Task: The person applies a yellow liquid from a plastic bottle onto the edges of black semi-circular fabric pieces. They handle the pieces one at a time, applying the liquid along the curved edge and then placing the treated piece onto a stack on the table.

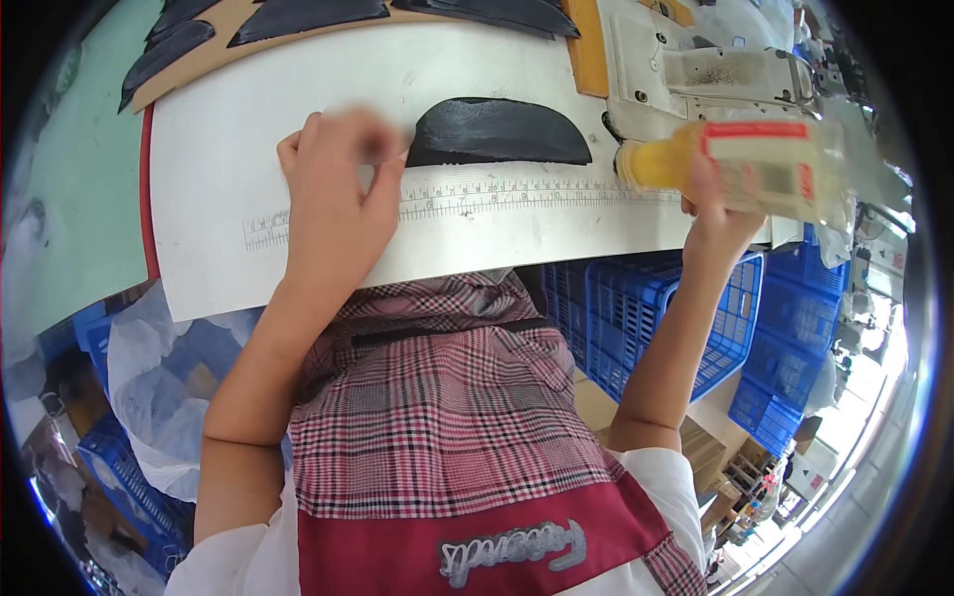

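Observation:
A black, half-moon-shaped flat piece [500, 132] lies on the white work surface, its straight edge toward me and its face streaked with a greyish sheen. At its left end is my left hand [343, 189], fingers curled and the thumb beside the piece's tip. The fingertips are smeared, so what they hold, if anything, cannot be made out. To the right of the piece, my right hand [720, 214] grips a clear plastic bottle [760, 169] with a yellow top and a white-and-red label. The bottle is tipped nearly flat, its top pointing left toward the piece.
A printed ruler scale [477, 199] runs along the white work surface [229, 179]. More black pieces [308, 15] rest on a brown board at the back. A pale machine bed [696, 74] stands at the right. Blue crates [636, 308] and a plastic bag [159, 387] sit below the table edge.

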The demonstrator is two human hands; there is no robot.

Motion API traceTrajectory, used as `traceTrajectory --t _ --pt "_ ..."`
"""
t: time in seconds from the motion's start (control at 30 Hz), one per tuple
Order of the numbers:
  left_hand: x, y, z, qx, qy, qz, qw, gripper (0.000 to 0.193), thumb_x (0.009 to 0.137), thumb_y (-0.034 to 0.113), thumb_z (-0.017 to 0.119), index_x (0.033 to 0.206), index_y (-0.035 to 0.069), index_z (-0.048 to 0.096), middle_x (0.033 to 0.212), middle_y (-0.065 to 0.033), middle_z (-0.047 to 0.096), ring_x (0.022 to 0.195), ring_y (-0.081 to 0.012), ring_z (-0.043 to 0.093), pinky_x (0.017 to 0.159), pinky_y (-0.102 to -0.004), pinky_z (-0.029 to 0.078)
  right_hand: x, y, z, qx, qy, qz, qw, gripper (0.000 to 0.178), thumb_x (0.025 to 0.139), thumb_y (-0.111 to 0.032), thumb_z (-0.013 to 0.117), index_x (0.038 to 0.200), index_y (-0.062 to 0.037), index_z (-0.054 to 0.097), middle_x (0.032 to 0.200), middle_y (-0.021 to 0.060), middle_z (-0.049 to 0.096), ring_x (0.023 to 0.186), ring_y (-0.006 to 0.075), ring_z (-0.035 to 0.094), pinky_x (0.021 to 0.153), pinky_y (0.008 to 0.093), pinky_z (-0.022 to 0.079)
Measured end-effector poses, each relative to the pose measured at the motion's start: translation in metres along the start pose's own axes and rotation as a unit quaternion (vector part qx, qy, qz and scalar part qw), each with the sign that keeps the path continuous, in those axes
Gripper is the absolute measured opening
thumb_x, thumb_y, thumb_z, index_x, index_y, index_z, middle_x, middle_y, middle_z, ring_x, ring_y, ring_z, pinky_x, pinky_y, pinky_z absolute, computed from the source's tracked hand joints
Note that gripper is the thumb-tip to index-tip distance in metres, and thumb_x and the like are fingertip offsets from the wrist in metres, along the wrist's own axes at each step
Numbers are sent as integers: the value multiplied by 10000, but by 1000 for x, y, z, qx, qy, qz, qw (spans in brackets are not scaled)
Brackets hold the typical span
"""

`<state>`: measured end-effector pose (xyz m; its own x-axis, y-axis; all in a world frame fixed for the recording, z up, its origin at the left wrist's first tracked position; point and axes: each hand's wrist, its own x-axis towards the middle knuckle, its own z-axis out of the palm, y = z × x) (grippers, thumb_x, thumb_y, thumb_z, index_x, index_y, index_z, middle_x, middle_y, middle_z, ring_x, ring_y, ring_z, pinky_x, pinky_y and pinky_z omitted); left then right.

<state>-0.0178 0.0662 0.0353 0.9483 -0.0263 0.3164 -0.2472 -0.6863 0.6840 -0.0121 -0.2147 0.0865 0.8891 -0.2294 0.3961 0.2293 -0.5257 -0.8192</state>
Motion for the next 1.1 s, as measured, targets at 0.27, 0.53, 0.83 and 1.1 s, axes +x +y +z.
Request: traceTrajectory --t 0.27,0.53,0.83,1.1 --pt "13 8 -4 51 -16 101 993 215 830 165 528 990 38 592 908 -82 570 855 -243 480 792 -351 335 -29 30 18 477 -5 171 862 664 785 -544 492 1185 -17 439 1025 223 505 693 169 527 389 166 382" --pt "20 24 -10 122 -35 133 983 220 825 179 542 986 44 611 920 -81 570 883 -242 475 788 -344 334 -35 37 27 567 -50 130 812 684 775 -505 539 1237 -31 366 1133 119 428 977 292 447 431 191 470" --pt "21 34 -12 109 -50 135 984 166 818 145 552 944 55 613 872 -52 576 836 -212 492 791 -317 334 -36 32 30 556 -14 132 820 687 780 -491 540 1278 -68 328 1159 124 414 983 306 440 485 214 510" --pt "23 29 -36 -178 -120 -183 959 193 851 134 541 949 -25 593 773 -69 619 692 -119 576 637 -251 435 -39 33 35 589 -27 139 796 724 717 -531 589 1177 4 427 1079 77 489 934 289 539 657 304 527"
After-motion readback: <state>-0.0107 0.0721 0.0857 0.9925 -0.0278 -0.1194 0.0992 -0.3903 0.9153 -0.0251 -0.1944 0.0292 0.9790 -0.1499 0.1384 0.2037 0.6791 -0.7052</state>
